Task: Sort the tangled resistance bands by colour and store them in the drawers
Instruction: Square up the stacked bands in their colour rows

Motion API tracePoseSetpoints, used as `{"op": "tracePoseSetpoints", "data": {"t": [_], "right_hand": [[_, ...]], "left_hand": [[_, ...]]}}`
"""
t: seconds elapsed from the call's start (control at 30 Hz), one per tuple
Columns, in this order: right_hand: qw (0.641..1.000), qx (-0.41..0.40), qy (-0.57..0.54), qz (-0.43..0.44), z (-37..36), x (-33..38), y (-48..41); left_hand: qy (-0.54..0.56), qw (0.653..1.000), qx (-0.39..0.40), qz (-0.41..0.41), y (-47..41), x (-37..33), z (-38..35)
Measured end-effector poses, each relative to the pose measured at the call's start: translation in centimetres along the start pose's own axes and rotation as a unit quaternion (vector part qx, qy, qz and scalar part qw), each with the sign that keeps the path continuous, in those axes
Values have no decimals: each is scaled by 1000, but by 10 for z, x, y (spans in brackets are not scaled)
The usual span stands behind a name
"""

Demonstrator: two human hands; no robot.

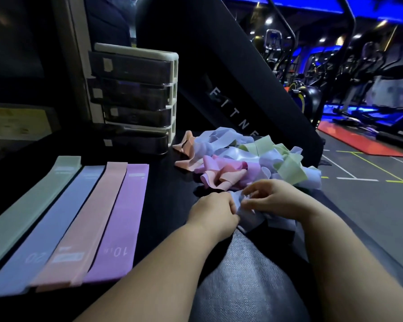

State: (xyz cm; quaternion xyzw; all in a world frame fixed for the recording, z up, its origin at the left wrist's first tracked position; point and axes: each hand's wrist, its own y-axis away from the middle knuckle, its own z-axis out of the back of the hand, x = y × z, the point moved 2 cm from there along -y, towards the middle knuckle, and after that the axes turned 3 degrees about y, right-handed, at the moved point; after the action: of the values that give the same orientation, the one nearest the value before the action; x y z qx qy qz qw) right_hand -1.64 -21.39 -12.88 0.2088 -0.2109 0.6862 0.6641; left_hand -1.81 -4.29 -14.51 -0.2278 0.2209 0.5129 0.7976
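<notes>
1. Hands: the left hand (pixel 213 211) and right hand (pixel 275 198) sit close together at the near edge of the tangled pile (pixel 254 156). Both have curled fingers pinching one crumpled pale blue band (pixel 249 213).
2. Held band: it lies bunched between the two hands, low over the table (pixel 168 182), just above the person's knee (pixel 247 275).
3. Pile: blue, green, pink and purple loops are knotted together on the table, right of centre, just beyond the hands.
4. Sorted row: four bands lie flat, side by side, on the left. From left to right they are the green band (pixel 33 205), blue band (pixel 56 224), pink band (pixel 89 219) and purple band (pixel 123 217).
5. Storage: a white drawer unit (pixel 135 94) with four dark stacked drawers stands at the back of the table, behind the row.
6. Background: gym machines (pixel 358 73) stand on the floor to the right.
</notes>
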Motion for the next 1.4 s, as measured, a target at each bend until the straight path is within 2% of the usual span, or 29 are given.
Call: {"op": "tracePoseSetpoints", "data": {"t": [0.07, 0.17, 0.27, 0.37, 0.5, 0.67, 0.83, 0.93, 1.03, 1.1, 1.2, 1.27, 1.33, 1.4], "right_hand": [[1000, 1, -27, 10, -2, 3, 0], [993, -32, -112, 28, 0, 7, -1], [979, -20, -197, 53, 0, 10, 1], [971, -2, -223, 83, -2, 17, 5], [965, 23, -237, 110, -6, 23, 9], [966, -41, -223, 127, -1, 23, 8], [963, -45, -217, 152, -8, 36, 13], [958, -82, -216, 173, -13, 50, 11], [944, -160, -235, 168, -7, 66, 2], [928, -211, -257, 167, 0, 80, -4], [907, -240, -307, 160, 11, 97, -11], [898, -245, -332, 154, 16, 107, -16], [890, -259, -343, 153, 20, 117, -19], [876, -278, -362, 158, 24, 121, -22]], "left_hand": [[40, 999, 13, 6, 0, 3, 2], [178, 984, -1, 31, -3, 11, 5], [309, 948, -46, 53, -6, 19, 10], [402, 908, -101, 58, -5, 20, 17], [452, 881, -138, 31, -3, 19, 23], [484, 860, -160, 26, -4, 20, 26], [505, 845, -175, 28, -7, 23, 26], [555, 807, -198, 42, -10, 24, 29], [651, 743, -148, 48, -8, 18, 31], [684, 724, -84, 28, -6, 13, 30], [653, 757, -21, -7, -2, 7, 24], [644, 765, -16, -23, -2, 2, 22], [652, 758, -18, -15, -1, 1, 22], [681, 732, -2, -13, -3, 3, 23]]}}
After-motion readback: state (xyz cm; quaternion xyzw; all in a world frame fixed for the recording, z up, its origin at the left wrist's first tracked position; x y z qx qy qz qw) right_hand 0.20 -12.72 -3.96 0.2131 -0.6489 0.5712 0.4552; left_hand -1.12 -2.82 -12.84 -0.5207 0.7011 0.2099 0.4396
